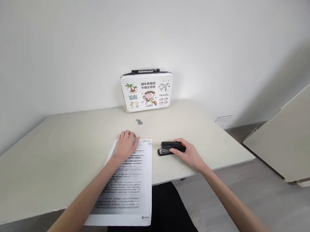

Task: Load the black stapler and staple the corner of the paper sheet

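A black stapler (pixel 169 146) rests near the front edge of the table, its jaw end towards the paper. My right hand (pixel 186 150) is closed around its rear part, thumb on the near side and fingers over the far side. Printed paper (pixel 132 192) lies left of the stapler, with its lower part hanging past the table edge. At the top of the paper, my left hand (pixel 126 144) holds it down with bent fingers; the fingertips are partly hidden. I cannot tell how many sheets there are. A gap separates the stapler from the paper.
Several small grey staple strips (pixel 139 122) lie beyond my left hand. A white cartoon-printed case (pixel 147 92) with a black handle leans against the wall at the back of the table (pixel 56 151). A pale panel (pixel 286 134) stands at the right.
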`<action>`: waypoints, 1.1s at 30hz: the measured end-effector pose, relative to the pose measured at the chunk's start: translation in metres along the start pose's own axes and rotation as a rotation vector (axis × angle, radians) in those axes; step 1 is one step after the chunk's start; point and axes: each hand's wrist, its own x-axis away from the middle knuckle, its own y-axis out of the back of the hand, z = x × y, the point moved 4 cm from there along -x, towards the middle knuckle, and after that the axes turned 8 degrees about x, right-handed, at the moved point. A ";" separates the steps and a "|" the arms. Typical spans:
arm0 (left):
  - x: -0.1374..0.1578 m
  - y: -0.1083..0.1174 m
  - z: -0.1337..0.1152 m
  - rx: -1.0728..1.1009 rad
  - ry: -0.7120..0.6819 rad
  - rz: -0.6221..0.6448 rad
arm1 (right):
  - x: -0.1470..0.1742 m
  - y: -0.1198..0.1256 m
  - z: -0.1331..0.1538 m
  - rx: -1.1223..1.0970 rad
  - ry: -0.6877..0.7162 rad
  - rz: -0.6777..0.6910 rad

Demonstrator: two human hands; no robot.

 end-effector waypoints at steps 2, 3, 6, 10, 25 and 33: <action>-0.001 -0.006 0.000 0.034 0.011 -0.010 | 0.000 0.000 0.000 -0.003 -0.007 0.002; -0.001 -0.008 0.001 0.057 0.011 -0.018 | 0.000 0.000 0.000 -0.003 -0.009 0.002; 0.003 -0.010 0.001 0.104 -0.012 -0.018 | 0.001 0.000 -0.001 -0.003 -0.012 0.004; 0.009 -0.009 -0.001 0.112 -0.021 0.000 | 0.001 0.000 -0.002 0.003 -0.014 0.002; 0.018 -0.001 -0.013 0.340 0.119 0.083 | 0.004 0.003 -0.004 -0.003 0.018 -0.005; 0.024 0.004 -0.032 0.424 0.174 0.128 | 0.003 0.001 -0.001 -0.007 0.015 -0.001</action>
